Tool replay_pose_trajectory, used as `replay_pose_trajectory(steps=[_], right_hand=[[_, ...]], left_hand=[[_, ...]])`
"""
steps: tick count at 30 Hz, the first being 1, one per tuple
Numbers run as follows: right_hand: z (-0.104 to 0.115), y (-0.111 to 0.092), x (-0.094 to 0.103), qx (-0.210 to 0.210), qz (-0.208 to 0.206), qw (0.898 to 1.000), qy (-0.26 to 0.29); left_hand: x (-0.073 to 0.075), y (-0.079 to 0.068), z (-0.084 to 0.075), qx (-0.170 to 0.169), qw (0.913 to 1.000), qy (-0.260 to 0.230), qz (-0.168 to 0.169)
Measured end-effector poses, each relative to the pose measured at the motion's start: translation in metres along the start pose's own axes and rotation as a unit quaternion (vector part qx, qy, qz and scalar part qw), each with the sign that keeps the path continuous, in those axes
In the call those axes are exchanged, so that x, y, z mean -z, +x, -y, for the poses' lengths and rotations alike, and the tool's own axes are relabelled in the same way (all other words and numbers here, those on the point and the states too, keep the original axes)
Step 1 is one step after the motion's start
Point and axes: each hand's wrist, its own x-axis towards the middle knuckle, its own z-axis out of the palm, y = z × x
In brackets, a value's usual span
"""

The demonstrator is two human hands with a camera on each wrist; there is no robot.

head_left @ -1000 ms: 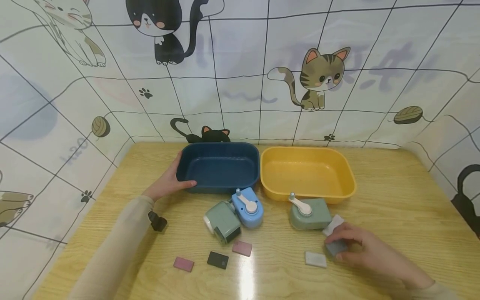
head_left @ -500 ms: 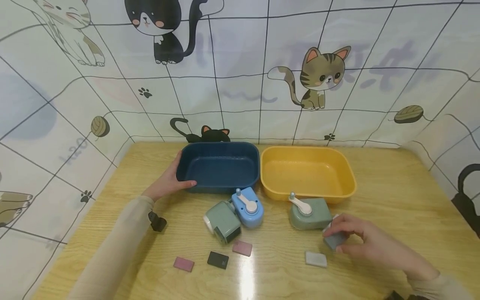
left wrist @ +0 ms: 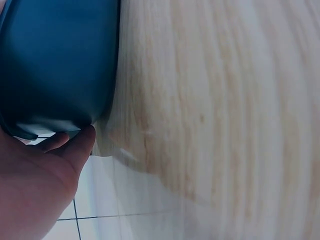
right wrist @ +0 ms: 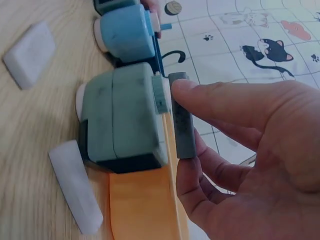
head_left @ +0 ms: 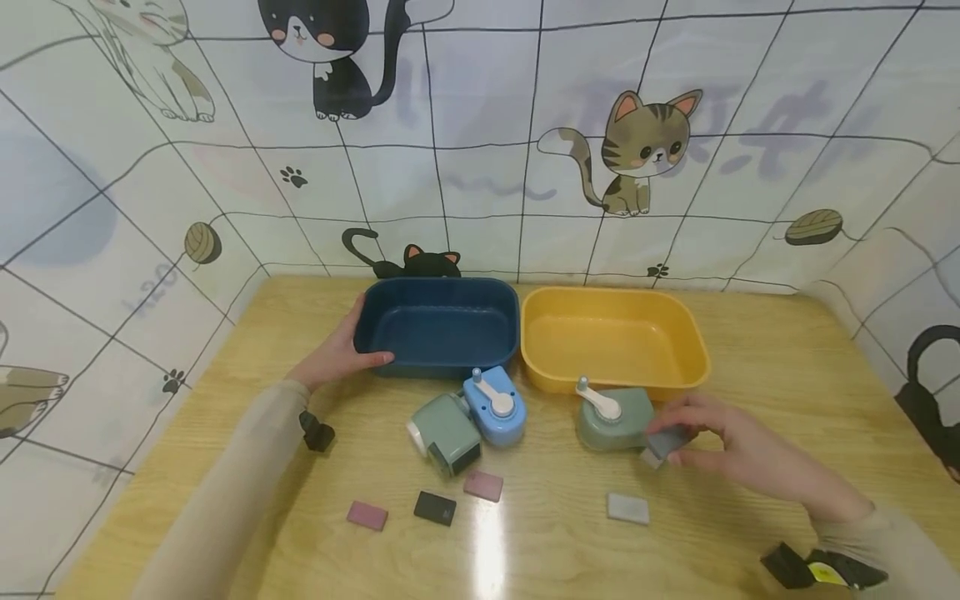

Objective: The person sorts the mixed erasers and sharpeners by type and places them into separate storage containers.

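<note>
My right hand (head_left: 723, 442) pinches a flat grey eraser (right wrist: 183, 125) between thumb and fingers, raised above the table beside a green crank pencil sharpener (head_left: 611, 423). Below it a white eraser (right wrist: 75, 185) lies by that sharpener, partly covered in the head view. Another white eraser (head_left: 627, 507) rests nearer the front. My left hand (head_left: 337, 358) grips the left end of a dark blue bin (head_left: 450, 367), thumb along the front wall and fingers round the side. Some left fingertips are hidden behind the bin in the head view.
A yellow bin (head_left: 611, 333) stands right of the blue one. In front are a second green sharpener (head_left: 447, 433) and a blue sharpener (head_left: 497, 417). Nearer lie a dark pink eraser (head_left: 367, 515), a black eraser (head_left: 435, 507) and a lighter pink one (head_left: 483, 486). A patterned wall backs the table.
My right hand has lifted the grey eraser and shifted slightly away from me, toward the right-hand green sharpener. My left hand keeps its hold on the blue bin. The head view has tilted slightly.
</note>
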Motion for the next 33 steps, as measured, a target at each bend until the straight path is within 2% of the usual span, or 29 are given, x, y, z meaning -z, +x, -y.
replay_pose_trajectory(steps=[6,11,15,21,26,33], right_hand=[[-0.006,0.008,0.011,-0.048,-0.02,0.999,0.007],[-0.01,0.018,0.021,-0.035,-0.032,0.998,0.045],[-0.012,0.027,0.029,-0.04,-0.035,0.997,0.047],[-0.015,0.042,0.037,-0.082,-0.01,0.996,0.04],[-0.016,0.055,0.041,-0.119,0.013,0.991,0.052],[-0.017,0.074,0.043,-0.157,0.036,0.986,0.035]], left_hand=[[0.005,0.004,-0.005,0.008,0.9998,0.012,0.016],[0.009,0.007,-0.009,0.015,0.9994,0.013,0.027],[0.009,0.007,-0.008,0.022,0.9991,0.019,0.03],[0.008,0.007,-0.005,0.036,0.9988,0.016,0.029],[0.008,0.005,-0.005,0.032,0.9989,0.017,0.03],[0.006,-0.002,-0.007,0.032,0.9988,0.021,0.03]])
